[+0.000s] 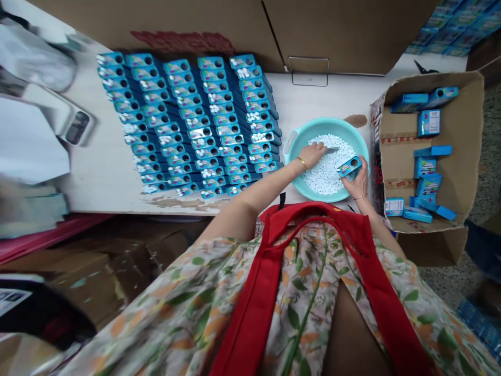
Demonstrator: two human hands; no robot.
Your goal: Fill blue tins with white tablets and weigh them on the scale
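Observation:
A round turquoise basin [297, 180] holds a heap of small white pellets [323, 175]. My left hand [312, 155] reaches over the pellets from the left, its fingers closed on a small shiny metal tool [332, 150] that touches the heap; its exact shape is hard to make out. At the basin's right side, my right hand [359, 183] grips a blue box [349, 167], held tilted over the pellets. A dark round hole shows in the box's upward face.
Left of the basin stand several rows of blue boxes [219, 120], many with white pellets on top. An open cardboard carton [399, 125] with loose blue boxes is on the right. A large cardboard box [336, 31] borders the white table [102, 177] at the back. A phone [79, 127] lies far left.

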